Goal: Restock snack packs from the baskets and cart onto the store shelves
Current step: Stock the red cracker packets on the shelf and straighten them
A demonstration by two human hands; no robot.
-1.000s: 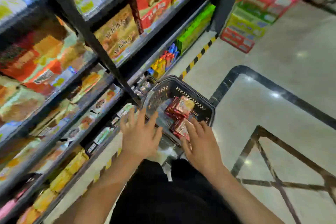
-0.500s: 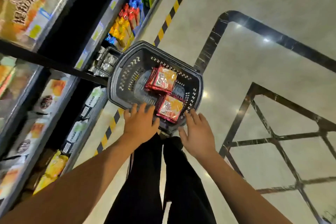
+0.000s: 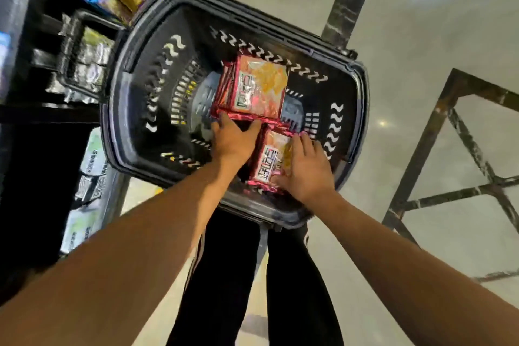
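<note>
Black plastic is what I see most of: the basket sits on the floor below me, hard against the shelf on my left, its slotted walls pierced with pale wavy cut-outs. Inside lie red foil snack packs with orange fronts. The far pack tops a small stack near the basket's middle; the near pack lies just beside it, toward me. Each carries a white label with bold dark characters, too blurred for me to read.

My left hand reaches in with fingers spread and nearly straight, the tips touching the near edge of the far stack, not curled round it. My right hand lies flat over the near pack's right side, thumb at its lower corner; I cannot tell whether it pinches the foil.

On the shelf, silver bags sit in a dark tray, and pale bags stand lower down, their print unreadable. Black trousers show beneath the basket.
</note>
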